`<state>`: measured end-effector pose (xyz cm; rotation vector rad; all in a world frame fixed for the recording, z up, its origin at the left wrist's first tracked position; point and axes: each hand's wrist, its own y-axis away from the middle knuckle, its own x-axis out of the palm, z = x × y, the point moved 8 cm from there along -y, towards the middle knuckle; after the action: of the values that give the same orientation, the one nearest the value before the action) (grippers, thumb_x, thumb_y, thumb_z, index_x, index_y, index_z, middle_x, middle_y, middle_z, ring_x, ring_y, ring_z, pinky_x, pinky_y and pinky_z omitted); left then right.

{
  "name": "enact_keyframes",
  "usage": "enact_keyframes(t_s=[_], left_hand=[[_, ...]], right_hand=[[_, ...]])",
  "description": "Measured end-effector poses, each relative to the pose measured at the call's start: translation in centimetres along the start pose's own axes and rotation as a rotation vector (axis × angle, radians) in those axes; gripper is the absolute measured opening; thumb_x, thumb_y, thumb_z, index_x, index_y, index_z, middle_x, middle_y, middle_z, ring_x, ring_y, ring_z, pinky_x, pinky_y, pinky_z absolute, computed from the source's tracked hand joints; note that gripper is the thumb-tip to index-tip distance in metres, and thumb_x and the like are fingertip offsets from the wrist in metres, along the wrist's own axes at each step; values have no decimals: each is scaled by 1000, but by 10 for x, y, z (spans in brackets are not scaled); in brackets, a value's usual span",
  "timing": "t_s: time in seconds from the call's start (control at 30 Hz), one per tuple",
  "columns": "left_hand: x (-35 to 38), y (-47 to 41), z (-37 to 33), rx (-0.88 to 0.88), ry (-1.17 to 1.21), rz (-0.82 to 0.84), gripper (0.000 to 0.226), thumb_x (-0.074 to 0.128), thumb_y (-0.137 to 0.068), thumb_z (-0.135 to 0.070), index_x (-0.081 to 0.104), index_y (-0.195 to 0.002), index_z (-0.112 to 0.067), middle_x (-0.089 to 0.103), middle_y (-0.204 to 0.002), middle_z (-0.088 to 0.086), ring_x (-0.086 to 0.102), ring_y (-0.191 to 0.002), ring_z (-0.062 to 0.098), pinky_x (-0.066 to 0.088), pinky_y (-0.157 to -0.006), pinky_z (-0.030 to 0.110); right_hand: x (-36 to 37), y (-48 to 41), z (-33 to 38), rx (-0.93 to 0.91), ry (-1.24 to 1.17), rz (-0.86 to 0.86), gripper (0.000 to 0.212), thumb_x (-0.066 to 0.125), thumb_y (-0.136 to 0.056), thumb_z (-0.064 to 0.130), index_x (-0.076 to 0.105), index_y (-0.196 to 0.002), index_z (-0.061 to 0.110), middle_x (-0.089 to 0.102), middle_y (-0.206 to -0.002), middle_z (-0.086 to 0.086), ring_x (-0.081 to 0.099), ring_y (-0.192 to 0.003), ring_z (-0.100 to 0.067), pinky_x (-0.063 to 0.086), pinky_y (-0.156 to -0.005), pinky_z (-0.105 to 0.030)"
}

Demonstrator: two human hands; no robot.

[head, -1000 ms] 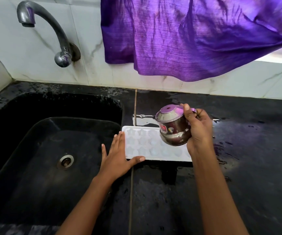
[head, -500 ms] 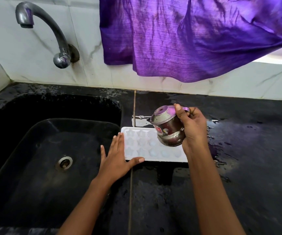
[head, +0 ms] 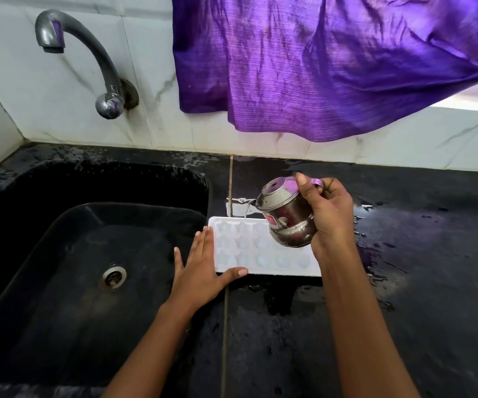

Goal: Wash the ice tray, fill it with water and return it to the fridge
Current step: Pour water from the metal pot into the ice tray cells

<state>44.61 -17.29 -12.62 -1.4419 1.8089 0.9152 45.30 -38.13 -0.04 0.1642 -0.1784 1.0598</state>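
Note:
A white ice tray [head: 249,248] with star and round cells lies flat on the wet black counter [head: 404,282], just right of the sink. My right hand [head: 328,216] grips a small steel jug [head: 285,214] by its handle, tilted left over the tray. A thin stream of water runs from its spout onto the tray's far edge. My left hand [head: 200,271] lies flat against the tray's left end, thumb along the near edge, fingers apart.
A black sink [head: 59,268] with a steel drain [head: 113,277] fills the left side. A curved grey tap [head: 88,56] juts from the marble wall above it. A purple cloth [head: 332,61] hangs over the back wall. Water is pooled on the counter to the right.
My right hand has moved the jug a little left and tipped it further, and water now streams from the spout. My left hand stays against the tray.

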Motion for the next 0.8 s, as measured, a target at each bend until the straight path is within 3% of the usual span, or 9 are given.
enact_keyframes(t_s=[0.33, 0.67, 0.8], left_hand=[[-1, 1, 0, 3, -21, -1, 106, 43, -77, -73, -17, -147, -21, -15, -157, -7, -17, -142, 5, -18, -112, 46], [-1, 1, 0, -5, -37, 4, 106, 42, -76, -74, -17, -147, -21, -16, -157, -7, -17, -142, 5, -18, -112, 46], [1, 0, 2, 2, -47, 6, 116, 30, -64, -86, -18, -147, -21, -16, -157, -8, -18, -141, 4, -18, -111, 45]], right_hand=[[4, 2, 3, -12, -31, 1, 24, 71, -80, 12, 48, -72, 14, 64, -79, 4, 60, -74, -9, 52, -84, -37], [2, 2, 0, 10, -12, -8, 22, 72, -79, 14, 51, -72, 15, 65, -86, 1, 62, -86, -17, 52, -88, -42], [0, 0, -7, 23, -38, -16, 21, 72, -79, 15, 51, -73, 15, 64, -84, -1, 61, -89, -20, 52, -85, -40]])
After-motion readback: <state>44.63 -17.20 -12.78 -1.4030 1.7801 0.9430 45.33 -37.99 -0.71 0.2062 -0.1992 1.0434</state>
